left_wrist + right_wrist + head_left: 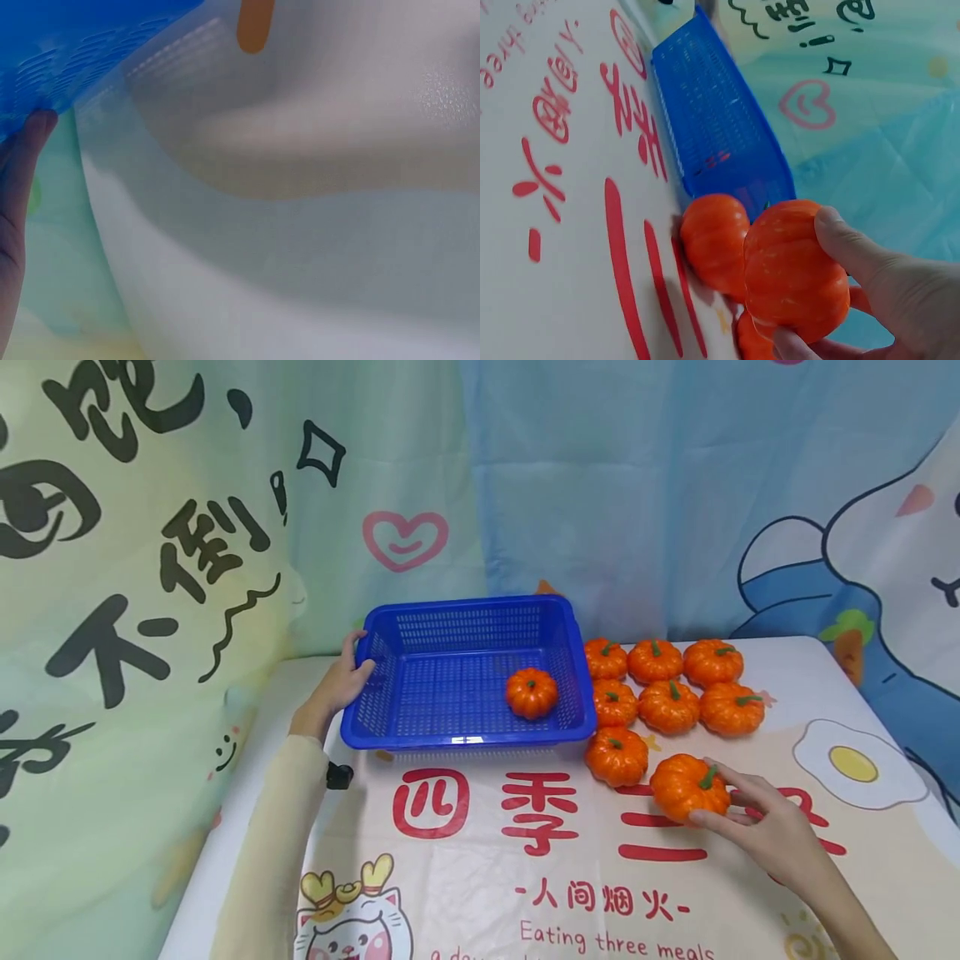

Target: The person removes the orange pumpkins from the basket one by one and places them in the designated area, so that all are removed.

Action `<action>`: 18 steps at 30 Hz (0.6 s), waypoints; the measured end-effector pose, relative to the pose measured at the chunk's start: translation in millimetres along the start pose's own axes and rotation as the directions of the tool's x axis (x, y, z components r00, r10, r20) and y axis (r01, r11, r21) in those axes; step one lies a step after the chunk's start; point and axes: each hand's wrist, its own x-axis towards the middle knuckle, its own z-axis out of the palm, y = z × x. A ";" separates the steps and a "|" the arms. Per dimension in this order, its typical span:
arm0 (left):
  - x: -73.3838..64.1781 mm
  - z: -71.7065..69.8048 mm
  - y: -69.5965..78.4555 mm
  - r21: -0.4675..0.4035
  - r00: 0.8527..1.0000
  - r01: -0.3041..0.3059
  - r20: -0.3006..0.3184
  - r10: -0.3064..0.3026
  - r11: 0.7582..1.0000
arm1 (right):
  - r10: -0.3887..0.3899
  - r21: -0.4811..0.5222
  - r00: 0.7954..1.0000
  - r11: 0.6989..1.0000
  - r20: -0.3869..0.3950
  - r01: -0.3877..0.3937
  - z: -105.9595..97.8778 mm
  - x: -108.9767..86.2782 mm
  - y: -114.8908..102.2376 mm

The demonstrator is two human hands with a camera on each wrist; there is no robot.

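My right hand (pixel 772 827) grips a small orange pumpkin (pixel 686 789) with a green stem, thumb on the near side and fingers behind. In the right wrist view the pumpkin (pixel 795 270) overlaps others lying behind it. My left hand (pixel 341 681) holds the left rim of a blue plastic basket (pixel 465 742); in the left wrist view a fingertip (pixel 41 120) lies against its slotted wall. Inside the basket, toward the right, sits one pumpkin (pixel 532 693).
Several more pumpkins (pixel 670 707) stand in rows right of the basket, the nearest pumpkin (pixel 617 757) close to its front right corner. The table (pixel 480 893) has a printed cover. Behind it hangs a printed curtain (pixel 570 527). A small black object (pixel 340 776) is by the left sleeve.
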 end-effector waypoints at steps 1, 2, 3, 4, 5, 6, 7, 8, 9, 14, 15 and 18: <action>0.4 0.3 0.2 -0.001 1.000 -0.001 0.002 0.001 1.000 | -0.003 -0.007 1.000 1.000 -0.014 0.003 0.4 0.9 1.6; 0.7 0.6 0.3 0.002 1.000 -0.002 0.003 0.002 1.000 | -0.006 -0.010 1.000 1.000 -0.026 0.006 0.6 2.1 2.9; 0.8 0.8 0.3 0.002 1.000 0.000 0.005 0.000 1.000 | -0.012 -0.018 0.999 1.000 -0.037 0.011 0.7 3.5 3.9; 0.6 1.0 0.6 0.002 1.000 0.003 0.005 -0.003 1.000 | -0.020 -0.024 0.999 1.000 -0.047 0.019 0.9 4.7 4.9; 0.4 1.1 0.7 0.004 1.000 0.003 0.005 -0.003 1.000 | -0.026 -0.032 0.998 0.999 -0.055 0.024 0.9 6.2 5.6; 0.1 1.1 1.0 0.005 1.000 0.004 0.004 -0.004 1.000 | -0.035 -0.039 0.997 0.999 -0.066 0.032 0.9 7.9 6.2; -0.3 0.7 0.9 0.006 1.000 0.006 0.004 -0.006 1.000 | -0.042 -0.044 0.997 0.998 -0.070 0.039 0.9 10.2 6.4; -0.6 0.4 0.9 0.007 1.000 0.009 0.004 -0.009 1.000 | -0.055 -0.047 0.995 0.998 -0.078 0.051 0.9 12.6 6.6; -0.9 0.0 1.0 0.005 1.000 0.013 0.003 -0.013 1.000 | -0.068 -0.051 0.994 0.997 -0.089 0.063 1.0 15.0 6.5; -1.6 -0.5 1.7 -0.001 1.000 0.018 0.006 -0.018 1.000 | -0.109 -0.031 0.988 0.994 -0.113 0.106 1.8 24.6 4.6; -1.7 -0.3 1.8 -0.003 1.000 0.018 0.006 -0.018 1.000 | -0.112 -0.025 0.987 0.994 -0.113 0.109 2.0 25.8 4.4; -1.7 0.7 2.2 -0.010 1.000 0.021 0.007 -0.021 1.000 | -0.129 -0.014 0.985 0.992 -0.114 0.128 2.2 29.3 4.8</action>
